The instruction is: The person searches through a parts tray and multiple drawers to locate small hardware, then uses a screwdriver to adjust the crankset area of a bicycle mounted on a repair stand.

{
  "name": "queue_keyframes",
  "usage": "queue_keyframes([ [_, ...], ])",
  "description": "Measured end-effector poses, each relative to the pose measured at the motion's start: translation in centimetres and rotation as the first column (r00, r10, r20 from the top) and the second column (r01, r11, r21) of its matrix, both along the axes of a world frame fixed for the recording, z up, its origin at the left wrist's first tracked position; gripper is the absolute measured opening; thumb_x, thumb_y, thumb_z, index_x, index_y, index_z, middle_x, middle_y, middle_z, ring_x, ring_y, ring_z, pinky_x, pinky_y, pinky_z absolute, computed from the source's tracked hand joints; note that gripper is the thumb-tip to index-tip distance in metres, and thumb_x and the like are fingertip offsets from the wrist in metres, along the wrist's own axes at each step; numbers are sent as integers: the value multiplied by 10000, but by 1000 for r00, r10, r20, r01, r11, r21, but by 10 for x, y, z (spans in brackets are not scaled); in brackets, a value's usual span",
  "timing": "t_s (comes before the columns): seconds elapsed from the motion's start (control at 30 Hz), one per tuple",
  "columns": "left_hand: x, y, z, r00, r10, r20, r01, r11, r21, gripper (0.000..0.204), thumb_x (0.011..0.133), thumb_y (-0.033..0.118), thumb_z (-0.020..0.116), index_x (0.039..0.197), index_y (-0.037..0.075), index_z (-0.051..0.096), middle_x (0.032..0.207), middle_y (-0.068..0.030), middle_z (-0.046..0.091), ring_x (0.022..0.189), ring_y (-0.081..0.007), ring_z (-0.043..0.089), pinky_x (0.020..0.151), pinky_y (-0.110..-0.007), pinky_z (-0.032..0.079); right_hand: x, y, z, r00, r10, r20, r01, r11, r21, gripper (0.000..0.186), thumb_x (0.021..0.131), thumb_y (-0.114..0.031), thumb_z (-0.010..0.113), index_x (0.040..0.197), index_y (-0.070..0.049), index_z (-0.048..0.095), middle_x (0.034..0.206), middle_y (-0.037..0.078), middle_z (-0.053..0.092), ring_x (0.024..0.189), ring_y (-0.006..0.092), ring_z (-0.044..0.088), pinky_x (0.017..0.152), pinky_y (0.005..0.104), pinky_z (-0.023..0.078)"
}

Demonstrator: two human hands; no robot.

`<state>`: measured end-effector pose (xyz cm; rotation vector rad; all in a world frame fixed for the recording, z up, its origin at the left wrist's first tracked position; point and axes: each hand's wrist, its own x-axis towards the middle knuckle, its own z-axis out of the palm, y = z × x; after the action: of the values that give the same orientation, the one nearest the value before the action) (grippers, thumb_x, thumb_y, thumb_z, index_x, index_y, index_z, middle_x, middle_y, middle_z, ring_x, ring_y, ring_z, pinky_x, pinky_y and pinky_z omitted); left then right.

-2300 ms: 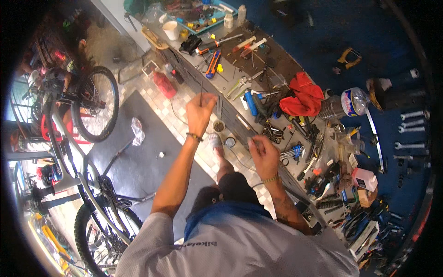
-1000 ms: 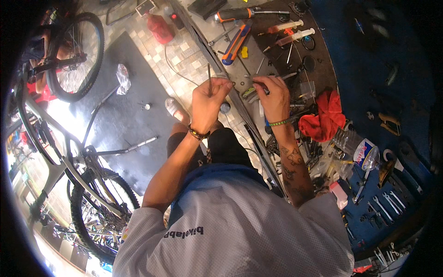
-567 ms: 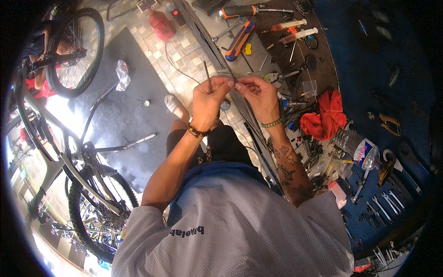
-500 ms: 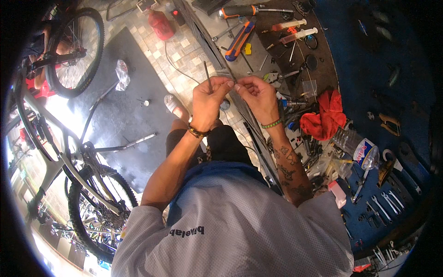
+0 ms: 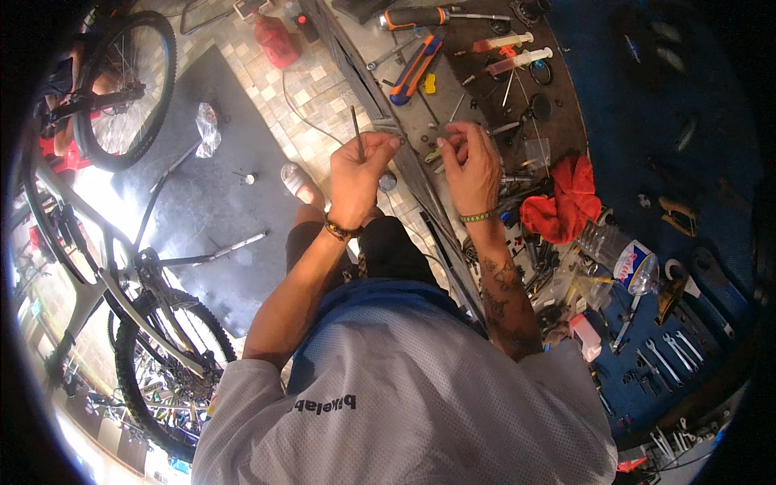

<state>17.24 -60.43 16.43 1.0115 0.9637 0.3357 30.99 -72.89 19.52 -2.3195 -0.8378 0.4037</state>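
My left hand (image 5: 360, 174) is closed around a thin dark cable housing (image 5: 356, 133) whose end sticks up above the fist. A thin wire curves from it down over the tiled floor. My right hand (image 5: 470, 162) is level with it, a little apart, over the edge of the workbench (image 5: 453, 48). Its fingers are pinched together near a small part; I cannot tell what they hold. Both wrists wear bracelets.
The workbench carries a screwdriver (image 5: 420, 16), a blue and orange utility knife (image 5: 414, 70), syringes (image 5: 517, 58), a red rag (image 5: 562, 202) and a plastic bottle (image 5: 618, 250). Wrenches (image 5: 671, 352) hang on a blue board. A bicycle (image 5: 121, 267) stands at left by a dark mat (image 5: 206, 202).
The hands came up from the bench and met; now they have drawn slightly apart, the left still holding the housing upright. The view shifted a little.
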Motion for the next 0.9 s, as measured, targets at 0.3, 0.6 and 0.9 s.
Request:
queue_keyframes([
  [0.3, 1, 4, 9, 998, -14, 53, 20, 993, -118, 152, 977, 149, 776, 1037, 9, 767, 747, 52, 677, 601, -14, 490, 534, -209, 358, -22, 14, -15, 765, 13, -644, 146, 970, 193, 256, 937, -141, 802, 1151, -12, 744, 891, 98, 776, 724, 110, 706, 647, 274, 553],
  [0.6, -8, -5, -11, 999, -50, -14, 50, 998, 39, 118, 967, 132, 756, 975, 15, 767, 720, 61, 632, 616, -28, 508, 541, -229, 366, -22, 10, 0, 985, 170, -4, -167, 974, 156, 150, 949, -109, 759, 1066, -16, 759, 939, 111, 763, 776, 214, 755, 671, 360, 578],
  [0.9, -8, 7, 5, 1000, -27, -6, 25, 970, -240, 155, 946, 157, 758, 953, 3, 762, 762, 30, 640, 605, -51, 497, 542, -237, 363, -24, 14, -4, 983, 73, -169, -19, 954, 299, 135, 890, -31, 799, 1022, -24, 769, 949, 101, 741, 742, 208, 749, 628, 315, 568],
])
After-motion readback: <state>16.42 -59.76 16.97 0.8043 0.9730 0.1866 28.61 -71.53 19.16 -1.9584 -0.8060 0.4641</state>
